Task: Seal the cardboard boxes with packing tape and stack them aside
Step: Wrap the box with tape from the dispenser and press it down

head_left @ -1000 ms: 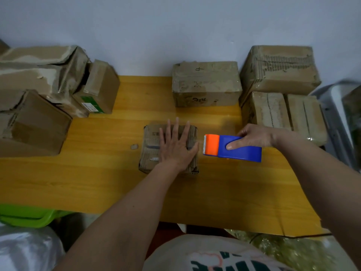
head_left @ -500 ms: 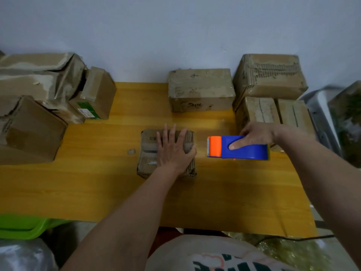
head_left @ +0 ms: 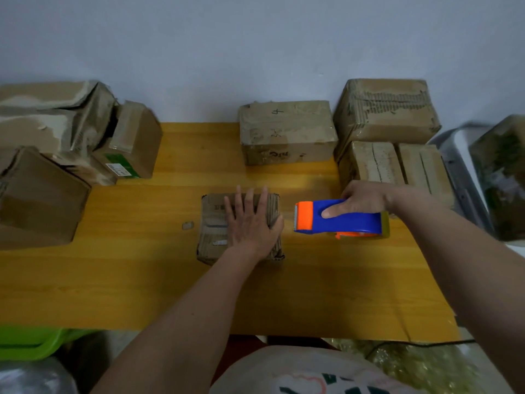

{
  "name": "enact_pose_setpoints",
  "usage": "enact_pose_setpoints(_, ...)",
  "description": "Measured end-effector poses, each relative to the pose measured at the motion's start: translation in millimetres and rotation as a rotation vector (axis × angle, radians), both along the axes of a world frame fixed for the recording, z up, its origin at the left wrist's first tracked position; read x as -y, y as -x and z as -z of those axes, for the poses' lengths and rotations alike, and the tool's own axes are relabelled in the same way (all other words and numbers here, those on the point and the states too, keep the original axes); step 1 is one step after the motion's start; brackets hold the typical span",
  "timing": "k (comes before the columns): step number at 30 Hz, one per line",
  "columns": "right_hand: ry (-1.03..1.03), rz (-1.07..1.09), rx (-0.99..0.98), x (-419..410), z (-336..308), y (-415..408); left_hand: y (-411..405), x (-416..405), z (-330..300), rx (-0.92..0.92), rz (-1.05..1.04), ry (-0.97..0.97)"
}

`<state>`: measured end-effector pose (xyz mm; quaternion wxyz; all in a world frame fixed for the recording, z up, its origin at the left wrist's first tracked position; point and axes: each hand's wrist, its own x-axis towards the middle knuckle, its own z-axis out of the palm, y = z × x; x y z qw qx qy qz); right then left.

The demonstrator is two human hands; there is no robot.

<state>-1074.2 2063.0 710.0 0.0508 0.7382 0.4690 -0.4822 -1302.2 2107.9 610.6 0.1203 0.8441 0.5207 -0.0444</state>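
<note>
Left hand [head_left: 250, 223] lies flat on top of the small cardboard box [head_left: 240, 227] at the middle of the yellow wooden table [head_left: 142, 280], fingers straight and spread, palm pressing down on the lid, thumb hanging over the box's right edge. Right hand [head_left: 360, 199] grips the blue and orange tape dispenser [head_left: 338, 220], fingers wrapped over its blue body from behind, thumb laid along the near side, the orange toothed end pointing left toward the box. Dispenser sits just to the right of the box, a narrow gap between them; whether it touches the tabletop I cannot tell. A tiny scrap [head_left: 188, 225] lies on the table just left of the box. At the back, against the pale wall, a box marked with a 4 [head_left: 287, 132] stands alone, and to its right a large box [head_left: 386, 112] rests on two smaller ones [head_left: 395, 166]. On the left edge, a heap of crumpled boxes [head_left: 56, 132], one with a green label [head_left: 120, 166] leaning against them. A green bin [head_left: 31, 342] shows below the table's near left corner
</note>
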Motion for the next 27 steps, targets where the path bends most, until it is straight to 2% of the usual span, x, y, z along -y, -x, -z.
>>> enact_pose_setpoints(8, 0.108, -0.046, 0.041, 2.5, -8.5, 4.8, -0.9, 0.5, -0.9, 0.0, 0.007, 0.009)
enact_pose_setpoints(14, 0.097, -0.182, 0.362, -14.1, -11.0, 47.4, -1.5, 1.8, -3.8, -0.018, 0.005, 0.019)
enact_pose_setpoints(17, 0.08, -0.213, 0.439, -16.3, -12.7, 61.8, -3.3, 2.3, -4.2, -0.019, 0.005, 0.017)
enact_pose_setpoints(21, -0.03, -0.298, 0.637, 1.5, 3.4, 70.6, -1.7, 2.4, -2.9, -0.036, 0.003, 0.024)
enact_pose_setpoints(23, -0.063, -0.237, 0.689, 19.7, 18.0, 64.7, 0.0, 3.4, -1.5, -0.039, -0.002, 0.022)
enact_pose_setpoints(27, -0.219, 0.059, 0.653, 40.9, 44.3, 59.6, -0.5, -0.3, -5.2, -0.057, 0.013, 0.048)
